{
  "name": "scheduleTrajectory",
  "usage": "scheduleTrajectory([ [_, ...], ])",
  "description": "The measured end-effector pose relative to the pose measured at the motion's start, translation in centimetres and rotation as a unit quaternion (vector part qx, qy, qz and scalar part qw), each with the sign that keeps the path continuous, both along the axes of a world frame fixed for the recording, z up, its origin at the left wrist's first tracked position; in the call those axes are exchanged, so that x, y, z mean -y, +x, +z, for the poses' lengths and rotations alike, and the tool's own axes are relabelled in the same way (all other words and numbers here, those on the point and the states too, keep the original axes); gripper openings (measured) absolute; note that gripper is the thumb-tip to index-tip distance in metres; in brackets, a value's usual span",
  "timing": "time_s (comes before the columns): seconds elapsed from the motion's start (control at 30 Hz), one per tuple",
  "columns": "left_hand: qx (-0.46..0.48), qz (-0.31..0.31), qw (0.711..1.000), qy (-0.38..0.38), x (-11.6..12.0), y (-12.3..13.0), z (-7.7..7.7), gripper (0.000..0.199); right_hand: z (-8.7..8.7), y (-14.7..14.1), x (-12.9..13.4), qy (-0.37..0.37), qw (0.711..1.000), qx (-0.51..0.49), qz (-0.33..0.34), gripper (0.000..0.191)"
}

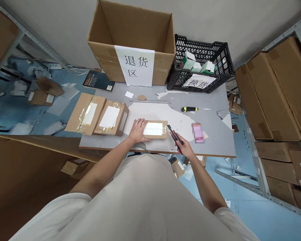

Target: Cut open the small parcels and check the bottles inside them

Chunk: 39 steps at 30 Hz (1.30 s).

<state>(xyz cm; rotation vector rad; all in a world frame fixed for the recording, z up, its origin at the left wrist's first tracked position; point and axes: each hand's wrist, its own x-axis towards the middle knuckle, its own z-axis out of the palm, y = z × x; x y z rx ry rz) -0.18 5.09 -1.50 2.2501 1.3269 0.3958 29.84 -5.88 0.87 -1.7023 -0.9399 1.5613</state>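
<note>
**Small carton [153,132] flat at mid-table, under a spread left hand [138,131]; black-and-red cutter [175,136] gripped in the right hand [185,146]**

On a grey table [215,147] with a brown front edge, beside a pale wall [203,15] and above a blue floor [271,211]. Across the middle, a white sheet [183,117] under the small carton. On its top, white labels; at its right end, clear tape. Pressed over its left end, the left hand, fingers apart. Closed around the cutter handle, the right hand, with the tip just beside the taped end.

Close to the front edge, both hands. Fairly open, the table's right part, apart from a blurred pink item [198,133], a yellow-and-black cutter [189,109] and torn paper [225,117]. Behind the small carton, a narrow strip [149,101] and small scraps.

Crowding the left end, two taped cartons [107,113] side by side. Along the back, a large open box [97,50] with a hanging sign, then a black crate [210,43] with green-and-white boxes inside. At the back left corner, a dark book [98,80]. Below at left, a big open carton [27,167]; at right, stacked cartons [273,100] on a metal rack [257,164].
</note>
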Motion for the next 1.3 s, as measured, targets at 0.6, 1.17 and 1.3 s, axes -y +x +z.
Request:
scheduleTrajectory([
  [0.6,-0.001,0.058,0.998,0.01,-0.2,0.9,-1.1,0.109,0.9,1.5,3.8,-0.011,0.984,0.009,0.178,0.054],
  [1.17,0.004,-0.044,0.999,-0.014,-1.6,-0.1,-0.5,0.109,-1.3,0.8,0.0,0.076,0.981,0.127,-0.123,0.084],
  [1.3,0.028,-0.05,0.997,-0.043,-0.7,-1.5,-0.7,0.11,-2.6,-0.7,-2.7,0.105,0.98,0.086,-0.145,0.08],
])
